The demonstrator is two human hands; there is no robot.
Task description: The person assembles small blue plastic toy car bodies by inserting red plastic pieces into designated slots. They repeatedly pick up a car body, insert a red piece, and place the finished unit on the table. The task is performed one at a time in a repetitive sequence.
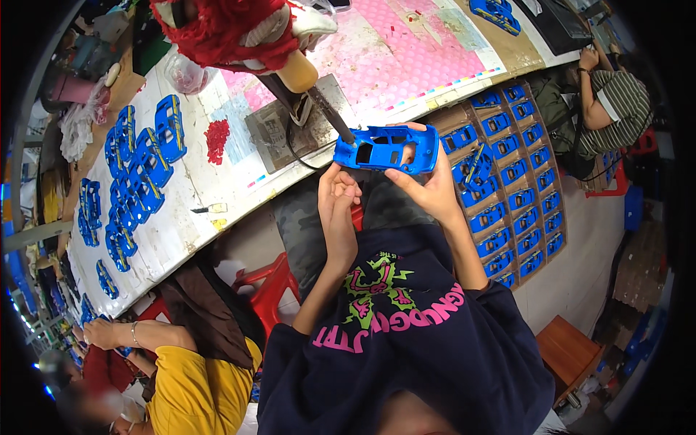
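Note:
A blue plastic toy car body (399, 148) with window openings is held up at the table's front edge. My right hand (433, 190) grips its right end, thumb along the near side and fingers behind. At its left end, my left hand (337, 196) touches the near corner with a fingertip, the other fingers curled in. From above, the dark metal rod (330, 112) of a tool with a yellowish collar (297, 71) and red cloth wrapping (225, 32) slants down, its tip at the car body's left end. A worn metal plate (272, 130) lies behind on the table.
Several blue car bodies (148, 163) stand on the white table at left, near a pile of small red pieces (217, 141). At right, a cardboard tray (507, 201) holds rows of car bodies. Co-workers sit left, in a yellow sleeve (192, 384), and right, in a striped shirt (623, 109).

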